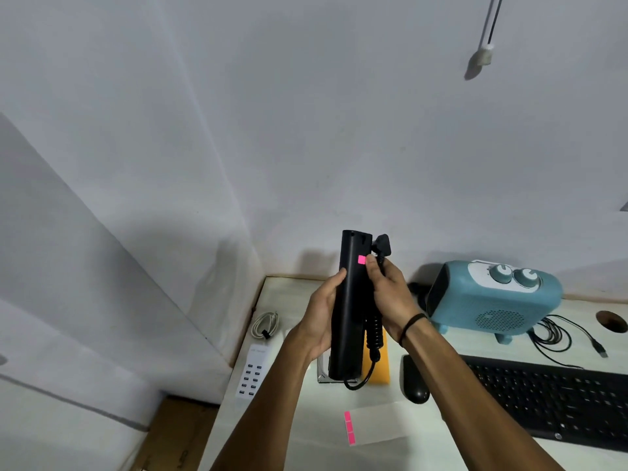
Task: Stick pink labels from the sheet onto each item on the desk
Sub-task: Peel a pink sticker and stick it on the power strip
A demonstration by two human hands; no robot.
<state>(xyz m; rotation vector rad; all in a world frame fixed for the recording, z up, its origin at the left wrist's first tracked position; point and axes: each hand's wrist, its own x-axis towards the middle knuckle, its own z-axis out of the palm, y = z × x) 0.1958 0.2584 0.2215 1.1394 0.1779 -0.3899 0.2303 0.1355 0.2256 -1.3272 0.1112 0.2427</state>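
I hold a long black power strip upright above the desk. My left hand grips its left side. My right hand grips its right side along with the coiled black cord and plug; the thumb tip rests beside a pink label stuck near the strip's top. The label sheet, mostly bare backing with a column of pink labels on its left edge, lies flat on the desk near me.
On the white desk lie a white USB charging hub, a coiled white cable, an orange block, a black mouse, a black keyboard, a blue heater and a black USB cable. Walls stand left and behind.
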